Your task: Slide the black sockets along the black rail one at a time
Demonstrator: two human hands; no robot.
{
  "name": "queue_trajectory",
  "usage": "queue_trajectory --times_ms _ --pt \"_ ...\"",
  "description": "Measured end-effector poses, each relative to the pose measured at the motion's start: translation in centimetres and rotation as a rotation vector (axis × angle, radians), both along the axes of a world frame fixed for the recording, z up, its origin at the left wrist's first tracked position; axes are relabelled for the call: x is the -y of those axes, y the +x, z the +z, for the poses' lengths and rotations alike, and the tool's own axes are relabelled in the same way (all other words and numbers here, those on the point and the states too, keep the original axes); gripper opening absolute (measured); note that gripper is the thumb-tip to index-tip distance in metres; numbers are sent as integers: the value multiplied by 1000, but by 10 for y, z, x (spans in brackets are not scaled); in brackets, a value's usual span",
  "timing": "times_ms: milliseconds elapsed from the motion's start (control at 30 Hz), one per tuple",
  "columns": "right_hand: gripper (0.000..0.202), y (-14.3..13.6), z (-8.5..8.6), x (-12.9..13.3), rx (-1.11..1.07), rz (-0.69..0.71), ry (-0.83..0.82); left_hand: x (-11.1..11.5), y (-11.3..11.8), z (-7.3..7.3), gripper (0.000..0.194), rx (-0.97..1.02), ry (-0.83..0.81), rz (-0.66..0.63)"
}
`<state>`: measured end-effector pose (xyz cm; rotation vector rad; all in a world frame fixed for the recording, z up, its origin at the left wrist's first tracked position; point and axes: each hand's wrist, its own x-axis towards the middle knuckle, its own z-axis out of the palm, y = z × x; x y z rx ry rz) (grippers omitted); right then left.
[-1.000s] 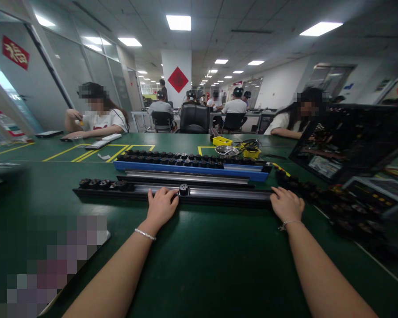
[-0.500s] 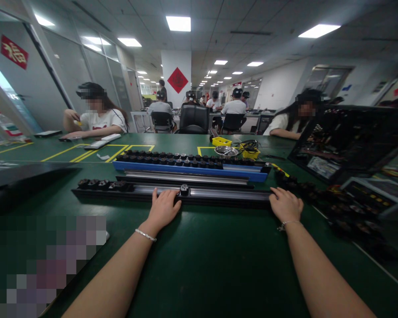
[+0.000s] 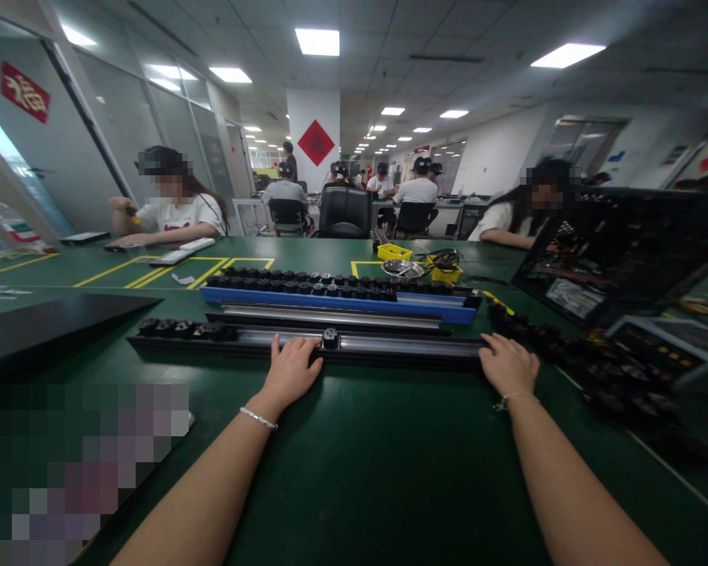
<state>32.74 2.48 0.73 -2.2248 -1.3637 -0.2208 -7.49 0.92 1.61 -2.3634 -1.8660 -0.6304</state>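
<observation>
Both hands are set palm down on one black track rail, which lies lengthwise across the tabletop under their fingers. At the middle of the rail, the left hand has its fingers loosely bent over the upper edge and its thumb slightly apart; one fingertip is at the left side of a socket module seated in the channel, though actual contact cannot be confirmed. Near the rail's right end, the right hand has its fingers curved and close together. Whether either hand clamps the rail or merely rests on it cannot be told.

Handling: the rail appears stiff and is probably moderately light for its length. Its smooth channel is likely slippery; support the rail by its side walls at two well-separated points. The module is probably light and rigid; hold it by its sides.

Materials: the rail has straight, dark walls and a satin, metallic channel floor. The module is a compact black block with pale detailing. Left of the left hand, similar blocks line the rail's end. Beyond the hands lie a second black rail with a silvery channel and a blue rail bearing rows of blocks. Right of the right hand, dark loose parts form an irregular heap.
</observation>
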Motion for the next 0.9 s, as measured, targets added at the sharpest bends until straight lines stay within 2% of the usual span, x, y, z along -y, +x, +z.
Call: queue_trajectory --times_ms 900 --pt "42 -4 2 2 -36 -52 16 0 -1 1 37 -18 -9 -14"
